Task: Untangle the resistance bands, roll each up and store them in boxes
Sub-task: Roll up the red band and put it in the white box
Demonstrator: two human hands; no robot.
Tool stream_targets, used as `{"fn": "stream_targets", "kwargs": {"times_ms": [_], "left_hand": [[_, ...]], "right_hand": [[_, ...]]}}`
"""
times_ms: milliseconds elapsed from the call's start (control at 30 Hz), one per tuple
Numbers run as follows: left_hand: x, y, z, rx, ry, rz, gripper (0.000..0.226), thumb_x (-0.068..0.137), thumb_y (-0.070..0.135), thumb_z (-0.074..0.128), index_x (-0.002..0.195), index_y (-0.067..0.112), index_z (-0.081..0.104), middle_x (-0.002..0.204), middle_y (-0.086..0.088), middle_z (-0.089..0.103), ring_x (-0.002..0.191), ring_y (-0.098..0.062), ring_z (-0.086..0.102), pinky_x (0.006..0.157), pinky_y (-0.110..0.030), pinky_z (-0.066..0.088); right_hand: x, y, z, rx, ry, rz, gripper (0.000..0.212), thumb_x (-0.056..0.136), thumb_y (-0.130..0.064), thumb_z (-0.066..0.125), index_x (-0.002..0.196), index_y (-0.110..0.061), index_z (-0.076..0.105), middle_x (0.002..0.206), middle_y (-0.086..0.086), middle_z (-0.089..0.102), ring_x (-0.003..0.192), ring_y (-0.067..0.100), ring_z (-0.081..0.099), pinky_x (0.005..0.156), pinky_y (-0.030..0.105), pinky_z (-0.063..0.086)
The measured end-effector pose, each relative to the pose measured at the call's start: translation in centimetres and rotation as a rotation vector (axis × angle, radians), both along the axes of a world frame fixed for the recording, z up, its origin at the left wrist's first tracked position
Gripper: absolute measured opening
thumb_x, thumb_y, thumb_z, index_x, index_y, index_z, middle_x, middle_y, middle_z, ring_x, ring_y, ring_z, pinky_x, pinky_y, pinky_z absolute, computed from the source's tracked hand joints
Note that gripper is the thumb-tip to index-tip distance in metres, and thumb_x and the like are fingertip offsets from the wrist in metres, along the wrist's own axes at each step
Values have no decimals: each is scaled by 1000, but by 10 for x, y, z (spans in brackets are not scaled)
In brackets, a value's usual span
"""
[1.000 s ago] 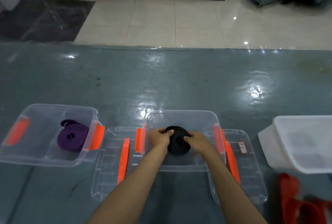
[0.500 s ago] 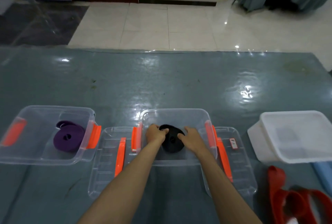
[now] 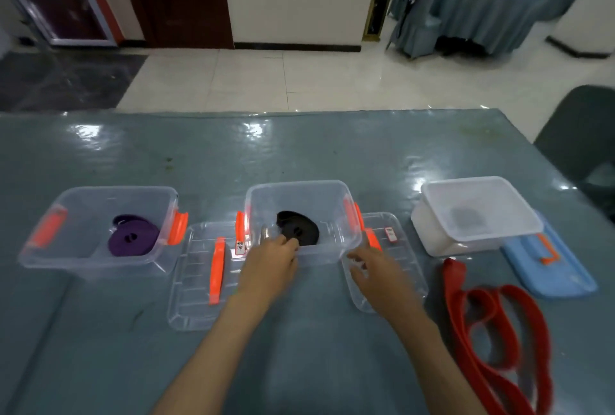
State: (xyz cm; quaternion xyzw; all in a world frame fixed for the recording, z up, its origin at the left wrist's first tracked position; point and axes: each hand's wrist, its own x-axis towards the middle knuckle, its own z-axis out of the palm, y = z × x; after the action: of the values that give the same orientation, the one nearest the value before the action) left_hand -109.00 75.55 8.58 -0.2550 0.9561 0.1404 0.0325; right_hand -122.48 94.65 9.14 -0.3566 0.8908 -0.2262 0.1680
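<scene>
Both hands have pulled back from the black band roll (image 3: 298, 228), which lies alone in the middle box (image 3: 332, 250). The left hand (image 3: 271, 268), fingers loosely curled, hovers at the box's near wall; the right hand (image 3: 377, 276), fingers spread, is over the lid (image 3: 404, 248) beside the box.

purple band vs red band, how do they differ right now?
The purple band is rolled into a coil; the red band lies unrolled in loose loops. Purple sits inside the left box; red lies on the table. No hand touches either.
</scene>
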Motion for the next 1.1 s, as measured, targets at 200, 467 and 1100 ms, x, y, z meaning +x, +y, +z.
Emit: {"fn": "stream_targets", "kwargs": {"times_ms": [200,467,1100], "left_hand": [[30,76,-9,-98,-120,-60,31,107,29,42,134,26,57,134,0,61,126,-26,57,105,-41,43],[2,162,-25,-76,-175,-238,32,107,24,43,137,23,54,138,-2,58,130,-27,55,101,-37,44],[-213,312,-96,-141,-387,-144,35,102,18,46,135,18,56,136,-7,63,127,-31,60,100,-41,47]], "right_hand": [[31,84,-5,138,90,-77,28,100,-27,62,127,-26,69,132,-6,67,121,21,64,95,37,50],[25,178,-15,236,78,-192,30,101,-26,59,130,-23,68,125,-2,65,115,26,65,90,39,51],[-151,324,-76,357,-6,-71,23,103,-32,52,123,-27,64,125,-2,63,114,24,67,89,39,54]]}}
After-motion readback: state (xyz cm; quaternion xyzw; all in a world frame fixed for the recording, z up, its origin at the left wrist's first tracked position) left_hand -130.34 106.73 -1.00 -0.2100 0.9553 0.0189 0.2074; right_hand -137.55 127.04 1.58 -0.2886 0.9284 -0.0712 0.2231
